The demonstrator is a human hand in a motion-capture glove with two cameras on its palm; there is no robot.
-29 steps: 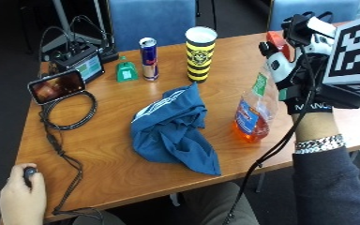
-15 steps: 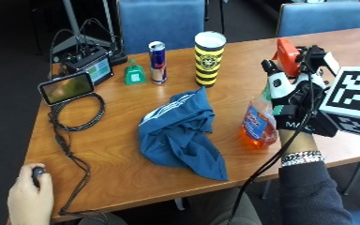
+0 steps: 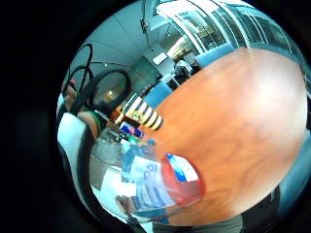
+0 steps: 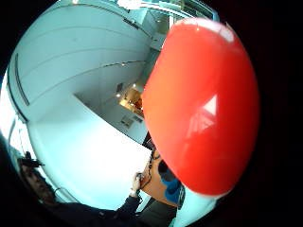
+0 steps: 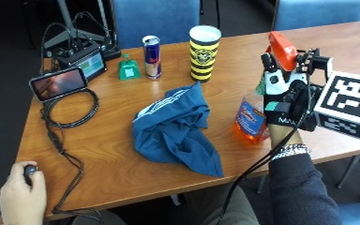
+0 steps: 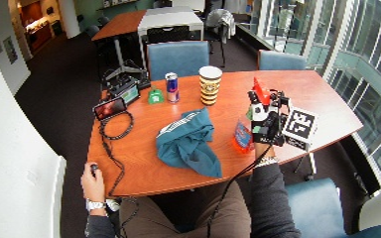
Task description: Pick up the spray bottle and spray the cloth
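The spray bottle holds orange liquid and carries a blue label and a red trigger head. It is upright near the table's right side. My gloved right hand grips its neck just below the head, fingers curled round it. Whether its base touches the table I cannot tell. The blue cloth lies crumpled in the table's middle, left of the bottle and apart from it. The red head fills the thumb side palm view. The bottle's body shows close in the little finger side view.
Along the far edge stand a yellow-and-black striped cup, a drink can and a small green item. A phone and a coiled cable lie at the left. A bare left hand rests at the near left corner.
My hand has settled lower onto the bottle's neck and curled round it. The outside camera has shifted; the cloth has not moved.
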